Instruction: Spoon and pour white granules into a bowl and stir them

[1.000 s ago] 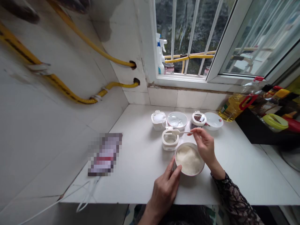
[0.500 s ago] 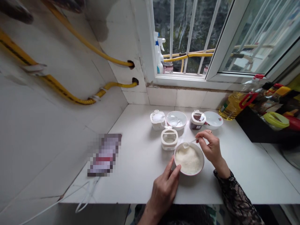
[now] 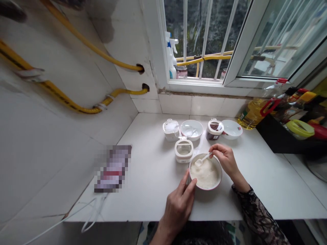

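A round bowl (image 3: 220,180) holding white powder (image 3: 207,175) stands near the front of the counter. My left hand (image 3: 180,202) grips its left side, with the thumb over the rim. Between the thumb and fingers of my right hand (image 3: 226,160) is the handle of a small white spoon (image 3: 200,162). The spoon's head rests at the powder's surface, towards the back left of the bowl. Just behind the bowl stands a seasoning jar (image 3: 184,157) with its lid raised.
Along the back stand a jar of white grains (image 3: 170,134), a white bowl (image 3: 192,135), a jar of dark red contents (image 3: 214,132) and another bowl (image 3: 232,132). An oil bottle (image 3: 251,114) and a black box (image 3: 273,136) of bottles are at right. A blurred-out object (image 3: 113,170) with a cable lies left.
My right hand has moved slightly left and towards me, taking the spoon from the bowl's back rim further in over the powder. My left hand keeps its hold on the bowl.
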Tool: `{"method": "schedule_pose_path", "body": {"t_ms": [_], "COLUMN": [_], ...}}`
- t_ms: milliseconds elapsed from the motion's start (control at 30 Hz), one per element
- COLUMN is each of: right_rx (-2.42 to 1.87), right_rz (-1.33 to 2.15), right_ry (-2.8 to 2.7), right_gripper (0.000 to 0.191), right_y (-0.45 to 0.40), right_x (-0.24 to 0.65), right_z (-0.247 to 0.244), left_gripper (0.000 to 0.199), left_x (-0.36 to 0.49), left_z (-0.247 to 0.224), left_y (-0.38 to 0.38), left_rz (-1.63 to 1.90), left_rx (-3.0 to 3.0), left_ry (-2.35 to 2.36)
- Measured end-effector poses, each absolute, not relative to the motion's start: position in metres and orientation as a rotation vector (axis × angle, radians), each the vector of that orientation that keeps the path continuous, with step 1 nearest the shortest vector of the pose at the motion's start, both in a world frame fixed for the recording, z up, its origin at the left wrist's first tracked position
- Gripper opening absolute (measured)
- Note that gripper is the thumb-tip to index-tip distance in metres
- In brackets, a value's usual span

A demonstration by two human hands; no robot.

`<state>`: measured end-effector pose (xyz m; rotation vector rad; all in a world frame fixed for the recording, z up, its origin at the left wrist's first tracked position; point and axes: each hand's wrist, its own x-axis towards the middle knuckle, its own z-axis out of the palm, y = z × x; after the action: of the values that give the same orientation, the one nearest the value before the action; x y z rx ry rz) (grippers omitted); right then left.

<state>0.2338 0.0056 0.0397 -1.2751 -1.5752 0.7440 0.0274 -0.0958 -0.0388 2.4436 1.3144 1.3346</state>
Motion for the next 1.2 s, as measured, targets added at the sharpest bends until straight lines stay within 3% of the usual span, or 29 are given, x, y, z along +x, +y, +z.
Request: {"method": "schedule_pose_path", "body": {"t_ms": [133,533,733,967,1200], "right_rx": [-1.287,-1.286,-1.129,-0.82,-0.969], "right_rz": [0.988,1.062,0.812,0.099,0.113], "right_ry": [-1.333,-1.173,-1.287,-2.027,-1.767], "right_gripper": [0.012,0.01,0.01,0.025,0.019], "right_y": [0.009,0.015,0.013,0.006,0.002], "right_x": [0.237,0.238,0.221,0.203,0.227], "right_z": [0.041,0.04,0.048,0.053,0.056], "left_gripper": [0.045,0.04,0.037,0.036,0.036], "left_x": [0.027,0.027,0.028,0.027,0.028], "left_z": [-0.038,-0.04,-0.041,-0.04,-0.039], "left_y": [-0.096,-0.096,-0.096,-0.095,-0.095], "left_rz": [1.333,1.333,1.343,1.346,1.346], "left_rx": [2.434,2.457,2.459,2.485,2.47], "left_ry": [1.306,1.306,1.308,1.314,1.298]}}
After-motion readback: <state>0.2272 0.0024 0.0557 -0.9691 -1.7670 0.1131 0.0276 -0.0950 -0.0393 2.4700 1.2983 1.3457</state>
